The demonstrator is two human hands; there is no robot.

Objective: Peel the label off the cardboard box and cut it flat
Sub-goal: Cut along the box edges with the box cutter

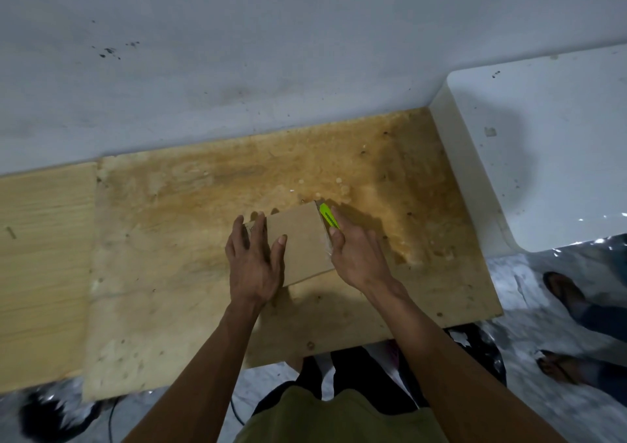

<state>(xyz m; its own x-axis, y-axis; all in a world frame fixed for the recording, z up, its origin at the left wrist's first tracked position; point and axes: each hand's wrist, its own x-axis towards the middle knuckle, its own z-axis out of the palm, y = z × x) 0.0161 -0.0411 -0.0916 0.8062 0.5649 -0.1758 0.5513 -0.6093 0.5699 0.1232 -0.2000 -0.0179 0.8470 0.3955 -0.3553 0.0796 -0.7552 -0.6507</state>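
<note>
Listing by size, largest first, each placed against the cardboard box.

Counter [190, 273]: bare, stained plywood; carries the box near its middle.

White block [543, 157]: well to the box's right, apart from it.

Cardboard box [300, 239]: closed, broad plain face up, lying flat on the counter. No label shows on the visible face; whether one remains elsewhere cannot be told.

Left hand [254, 256]: pressed palm-down on the box's left half, fingers spread apart, thumb resting across the top face. It grips nothing; it pins the box.

Right hand [356, 256]: at the box's right edge, closed around the utility knife.

Utility knife [328, 217]: lime-green body, pointing away from the person along the box's right edge, tip at the far right corner. Clear tape appears to run down that edge.

Step in hand, as judged: slitting the right-edge seam. To do it well, keep the blade shallow and inside the seam, draw steadily along the edge, hold downward pressure with the left hand, and keep that thumb off the cutting line.
</note>
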